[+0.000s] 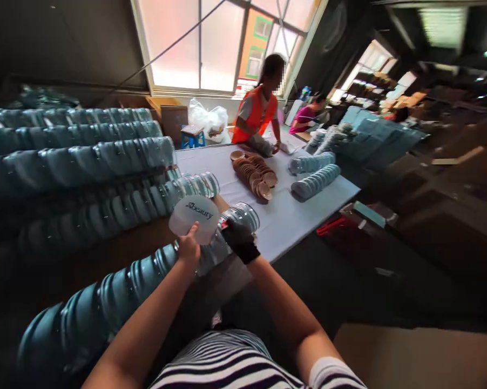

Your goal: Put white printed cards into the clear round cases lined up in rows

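Note:
My bare left hand (190, 248) grips a round, frosted white tub (193, 216) with dark lettering that reads "beauty". Its thumb presses on the printed face, which is tilted towards me. Close by on the right, my right hand (240, 240) wears a dark glove with a bit of red at the fingertips. Those fingers are curled against the near side of a row of clear round plastic tubs (245, 214) at the table edge. What they hold, if anything, is hidden. A long row of nested bluish clear tubs (117, 294) runs down to the lower left.
More stacked clear tubs (73, 162) fill the left side. On the white table (284, 227) lie brown round discs (254, 175) and clear tub rows (316, 181). A person in an orange vest (259, 116) works across it. A red crate (335, 229) is below right.

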Demonstrator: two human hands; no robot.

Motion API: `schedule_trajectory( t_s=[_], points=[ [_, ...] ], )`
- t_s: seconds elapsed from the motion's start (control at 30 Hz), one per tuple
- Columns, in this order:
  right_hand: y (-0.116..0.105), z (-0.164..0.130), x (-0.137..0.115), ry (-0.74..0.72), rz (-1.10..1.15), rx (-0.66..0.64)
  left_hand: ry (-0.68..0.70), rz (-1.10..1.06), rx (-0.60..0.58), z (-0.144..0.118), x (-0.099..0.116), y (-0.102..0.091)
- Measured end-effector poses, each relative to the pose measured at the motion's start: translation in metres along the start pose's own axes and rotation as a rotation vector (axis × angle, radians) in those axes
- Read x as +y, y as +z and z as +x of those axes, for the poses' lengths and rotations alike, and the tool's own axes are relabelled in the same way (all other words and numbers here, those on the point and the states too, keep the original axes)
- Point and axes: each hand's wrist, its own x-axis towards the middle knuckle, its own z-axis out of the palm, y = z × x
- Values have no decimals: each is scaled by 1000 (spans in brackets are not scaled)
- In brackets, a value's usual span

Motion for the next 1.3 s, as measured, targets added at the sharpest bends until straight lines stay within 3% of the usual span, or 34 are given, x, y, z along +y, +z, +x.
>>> schedule_trajectory(
  t_s=[0.07, 0.13, 0.23, 0.3, 0.4, 0.47, 0.53, 0.6, 0.67, 0.73, 0.8, 0.93, 1.07, 1.17, 1.3],
  points=[
    [5, 12, -8, -34, 52, 19, 44, -26, 58, -1, 1, -2],
    [9, 14, -17, -124, 63, 57, 37, -51, 28, -6, 3, -7],
    [17, -1, -28, -369, 19, 71, -11, -57, -25, -18, 8, -17],
    [22, -11, -34, -417, 10, 123, -34, -33, -44, -23, 10, -23],
    [23, -15, -40, -258, 5, 226, -1, -37, -95, -24, 14, -27],
    [19, -13, -45, -231, 5, 260, 13, -54, -147, -24, 17, -28],
    [15, -13, -52, -297, 12, 226, -3, -52, -202, -23, 20, -28],
    [11, -16, -56, -268, 22, 112, -27, -73, -225, -20, 22, -26],
    [6, -23, -53, -99, 19, 37, -57, -133, -176, -14, 26, -22],
    [-3, -36, -41, 78, -15, 103, -80, -211, -77, -4, 31, -19],
    [-15, -59, -23, 116, -66, 170, -86, -259, 19, 9, 37, -19],
    [-29, -123, 8, 9, -122, -5, -130, -320, 167, 29, 45, -28],
    [-15, -166, 9, -93, -160, -171, -150, -372, 208, 36, 43, -35],
    [4, -163, -7, -116, -269, -284, -166, -378, 221, 36, 40, -36],
    [31, -123, -28, 4, -430, -434, -161, -397, 197, 34, 40, -35]
  ],
)
